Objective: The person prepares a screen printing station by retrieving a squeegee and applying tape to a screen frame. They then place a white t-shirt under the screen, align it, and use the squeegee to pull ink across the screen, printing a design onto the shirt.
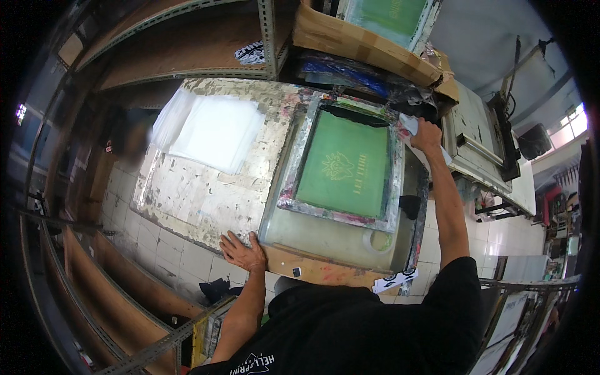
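My left hand (245, 251) lies on the front edge of a worn, paint-flecked table (206, 203), fingers spread and holding nothing. Out at the far right, my right hand (427, 135) is closed round a whitish rag (409, 123) at the far right corner of a screen-printing frame (395, 215). The frame's green mesh (325, 140) carries a pale plant-like design and lettering. Dark ink (353, 116) stretches along the mesh's far end. Under the frame lies a glassy surface (312, 231). A stack of thin white sheets (215, 134) rests on the table's left part.
A roll of tape (377, 241) lies near the frame's front edge. Behind the table, a cardboard box (369, 50) holds another green screen. Metal shelving (269, 37) stands at the back left, wooden shelves (119, 300) at the lower left. A bench with equipment (478, 134) is on the right.
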The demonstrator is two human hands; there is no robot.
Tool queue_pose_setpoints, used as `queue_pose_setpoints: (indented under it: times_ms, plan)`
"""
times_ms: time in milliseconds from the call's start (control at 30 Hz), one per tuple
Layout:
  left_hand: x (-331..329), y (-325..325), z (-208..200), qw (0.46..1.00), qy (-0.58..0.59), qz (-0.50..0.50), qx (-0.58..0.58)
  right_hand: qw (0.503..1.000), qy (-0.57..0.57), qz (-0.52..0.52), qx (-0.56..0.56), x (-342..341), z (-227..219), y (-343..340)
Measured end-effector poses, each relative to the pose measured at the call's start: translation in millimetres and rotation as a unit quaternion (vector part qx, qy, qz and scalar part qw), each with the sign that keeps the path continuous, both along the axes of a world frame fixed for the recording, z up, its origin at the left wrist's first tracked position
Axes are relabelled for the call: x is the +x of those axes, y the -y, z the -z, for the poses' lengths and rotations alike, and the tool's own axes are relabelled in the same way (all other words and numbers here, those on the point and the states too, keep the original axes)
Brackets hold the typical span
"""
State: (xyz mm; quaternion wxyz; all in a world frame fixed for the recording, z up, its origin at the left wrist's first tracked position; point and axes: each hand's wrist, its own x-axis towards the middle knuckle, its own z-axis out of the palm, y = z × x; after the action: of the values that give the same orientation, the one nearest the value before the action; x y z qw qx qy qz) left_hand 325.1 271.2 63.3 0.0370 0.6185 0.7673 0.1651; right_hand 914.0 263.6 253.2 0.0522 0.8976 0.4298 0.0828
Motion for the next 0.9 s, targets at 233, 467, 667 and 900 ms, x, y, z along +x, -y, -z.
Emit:
queue_pose_setpoints:
  times_ms: [233, 467, 667, 900]
  plan:
    - [-0.2, -0.3, -0.8, 1.000, 0.014, 0.003, -0.009, 0.927, -0.104, 0.194, 0.305, 16.1, 25.8, 65.6]
    - [0.2, 1.4, -1.4, 0.999, 0.041, 0.013, 0.017, 0.812, -0.076, 0.194, 0.544, 1.2, 101.6, 101.8]
    - [-4.7, 1.1, 4.0, 0.997, 0.056, 0.009, 0.045, 0.806, -0.135, 0.162, 0.553, -21.6, 111.6, 100.1]
    - [-13.0, 4.4, 10.9, 0.993, 0.079, 0.028, 0.087, 0.763, -0.141, 0.125, 0.618, -58.4, 137.0, 146.9]
